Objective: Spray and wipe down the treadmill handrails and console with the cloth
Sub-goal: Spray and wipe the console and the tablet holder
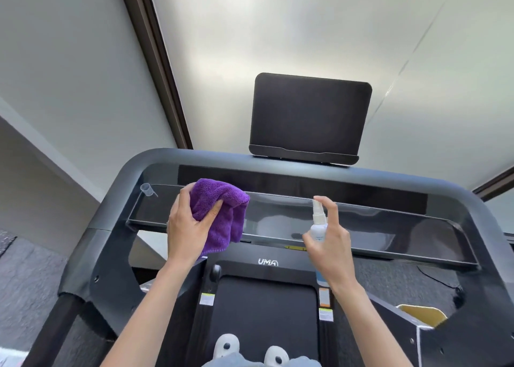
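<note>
Hands raised over console: left grips cloth, right grips spray bottle.

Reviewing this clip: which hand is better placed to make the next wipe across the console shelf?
Left. The left hand grips the purple cloth right at the glossy console shelf. The right hand holds the spray bottle, a finger on its nozzle.

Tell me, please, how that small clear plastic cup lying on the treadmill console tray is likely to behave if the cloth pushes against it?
The small clear plastic cup looks thin and empty, so it is probably very light and would slide easily on the glossy black console tray. It appears to lie tilted on its side, so a nudge from the purple microfibre cloth may well roll it.
</note>
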The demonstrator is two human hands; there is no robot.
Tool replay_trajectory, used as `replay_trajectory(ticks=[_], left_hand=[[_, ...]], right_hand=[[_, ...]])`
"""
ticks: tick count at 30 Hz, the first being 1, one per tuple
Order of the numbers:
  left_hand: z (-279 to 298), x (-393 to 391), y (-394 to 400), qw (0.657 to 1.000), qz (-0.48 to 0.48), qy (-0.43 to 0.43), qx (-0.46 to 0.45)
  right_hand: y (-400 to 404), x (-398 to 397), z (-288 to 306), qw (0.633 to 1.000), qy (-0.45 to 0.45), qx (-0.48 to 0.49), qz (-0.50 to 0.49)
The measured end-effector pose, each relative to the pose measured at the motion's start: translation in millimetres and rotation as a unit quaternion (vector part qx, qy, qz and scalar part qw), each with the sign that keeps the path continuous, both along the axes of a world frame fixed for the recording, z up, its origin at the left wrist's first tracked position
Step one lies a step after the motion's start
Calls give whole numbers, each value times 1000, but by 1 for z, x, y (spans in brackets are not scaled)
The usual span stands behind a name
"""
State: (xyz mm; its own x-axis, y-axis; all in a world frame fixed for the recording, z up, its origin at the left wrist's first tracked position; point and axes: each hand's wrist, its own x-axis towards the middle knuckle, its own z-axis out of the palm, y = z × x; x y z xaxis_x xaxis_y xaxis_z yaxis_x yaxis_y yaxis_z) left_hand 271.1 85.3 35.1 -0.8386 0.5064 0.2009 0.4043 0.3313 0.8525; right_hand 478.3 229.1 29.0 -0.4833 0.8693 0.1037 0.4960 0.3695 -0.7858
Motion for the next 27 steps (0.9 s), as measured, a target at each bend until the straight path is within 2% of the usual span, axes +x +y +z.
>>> replay_trajectory(ticks=[6, 13, 17, 22, 27], left_hand=[[0, 13, 21, 999, -37, -9, 11], [-1, 28, 37, 998, -66, -16, 15], [-3, 34, 40, 996, -83, -18, 16], [0, 38, 46, 995, -96, -2, 10], [6, 50, 62, 993, -118, 3, 12]], right_hand=[[12, 27, 5, 997, 25, 16, -76], [22, 50, 9, 995, 21, 31, -92], [19, 58, 8, 989, 75, 35, -127], [16, 69, 3, 993, 36, 39, -109], [22, 83, 5, 986, 42, 38, -154]])
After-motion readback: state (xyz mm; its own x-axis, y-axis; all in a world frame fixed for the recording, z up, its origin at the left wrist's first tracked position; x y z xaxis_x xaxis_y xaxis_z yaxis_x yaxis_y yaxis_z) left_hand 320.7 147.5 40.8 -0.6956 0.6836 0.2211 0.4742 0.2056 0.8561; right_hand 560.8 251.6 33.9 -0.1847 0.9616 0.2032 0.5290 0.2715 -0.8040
